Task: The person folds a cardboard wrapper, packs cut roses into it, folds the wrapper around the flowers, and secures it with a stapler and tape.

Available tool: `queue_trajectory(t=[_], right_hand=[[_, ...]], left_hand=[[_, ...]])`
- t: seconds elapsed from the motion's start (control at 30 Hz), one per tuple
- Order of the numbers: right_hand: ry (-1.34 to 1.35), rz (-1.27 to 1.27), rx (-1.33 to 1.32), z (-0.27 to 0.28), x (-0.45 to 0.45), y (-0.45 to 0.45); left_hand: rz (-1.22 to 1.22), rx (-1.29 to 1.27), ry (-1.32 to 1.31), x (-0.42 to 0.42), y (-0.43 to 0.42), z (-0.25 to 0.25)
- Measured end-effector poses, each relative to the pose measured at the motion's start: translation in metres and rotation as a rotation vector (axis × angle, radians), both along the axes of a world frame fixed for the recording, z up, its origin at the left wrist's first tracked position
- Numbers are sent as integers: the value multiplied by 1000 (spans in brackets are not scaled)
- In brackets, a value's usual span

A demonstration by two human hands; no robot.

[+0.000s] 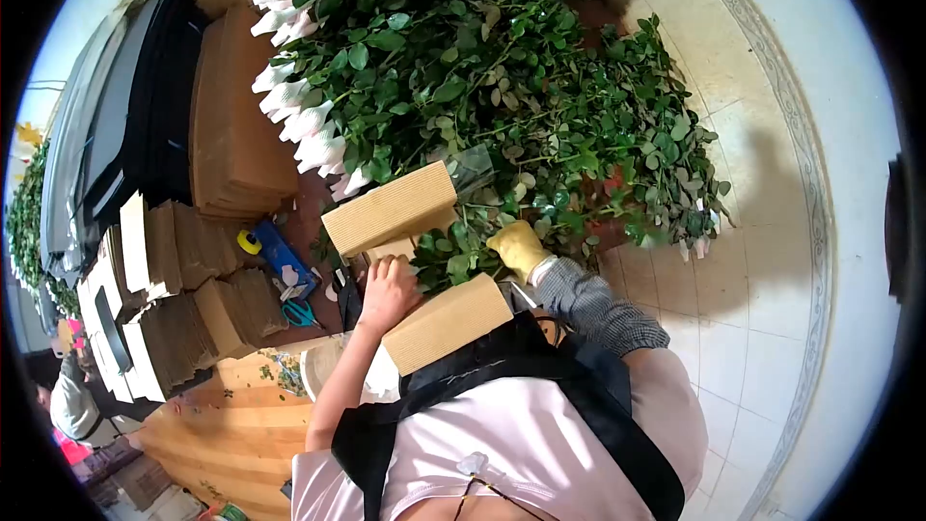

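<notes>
A corrugated cardboard wrap lies opened in front of me, its two ribbed sides standing up around a bunch of leafy stems. My left hand is bare and reaches into the wrap from the left. Its fingers lie extended over the inner cardboard, beside the leaves. In a yellow glove, my right hand is closed around the leafy stems at the wrap's right end. A grey checked sleeve covers that forearm. Leaves hide what exactly is between the gloved fingers.
Beyond the wrap is a big pile of leafy stems with white-sleeved heads. Left stand stacks of folded cardboard, a blue box, turquoise scissors and a yellow tape measure. Another person is at far left.
</notes>
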State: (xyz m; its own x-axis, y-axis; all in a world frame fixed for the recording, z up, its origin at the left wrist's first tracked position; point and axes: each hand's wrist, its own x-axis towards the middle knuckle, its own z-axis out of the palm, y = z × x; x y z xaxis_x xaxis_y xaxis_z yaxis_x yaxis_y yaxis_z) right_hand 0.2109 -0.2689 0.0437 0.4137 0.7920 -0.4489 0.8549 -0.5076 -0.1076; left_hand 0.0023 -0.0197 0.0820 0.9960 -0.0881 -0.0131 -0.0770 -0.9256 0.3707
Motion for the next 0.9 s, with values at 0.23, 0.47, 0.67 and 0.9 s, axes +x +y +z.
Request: queue_trajectory(t=[0.23, 0.47, 0.67, 0.9], right_hand=[[-120, -217, 501, 125, 99, 44], [-492, -149, 118, 76, 121, 124], [460, -901, 664, -17, 111, 58], [-331, -210, 629, 134, 125, 68]], left_hand=[[99, -185, 100, -7, -2, -10], [135, -202, 80, -11, 2, -26], [175, -195, 83, -9, -2, -21], [171, -177, 90, -9, 0, -30]])
